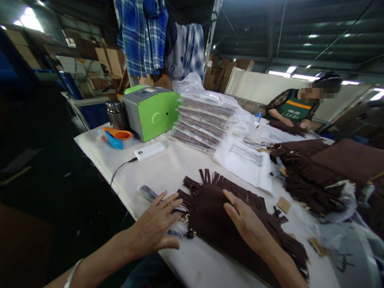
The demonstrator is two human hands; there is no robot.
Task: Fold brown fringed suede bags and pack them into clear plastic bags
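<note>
In the head view a dark brown fringed bag (214, 216) lies flat on the white table, its fringe spread along the far and left edges. My left hand (159, 222) is at the bag's left end with fingers spread, over the fringe strips and close to a metal ring (186, 218). Flat on top of the bag rests my right hand (243, 218), its fingers stretched out. Under and beside my left hand lies a plastic-wrapped strip (148, 193), partly hidden. Neither hand grips anything.
Plastic-bagged brown goods (204, 120) are stacked near a green and grey machine (156, 112). A tape dispenser (118, 136), a steel flask (115, 114) and a white power bank (150, 151) stand left. More brown bags (345, 164) are piled right. A co-worker (295, 104) handles brown material opposite.
</note>
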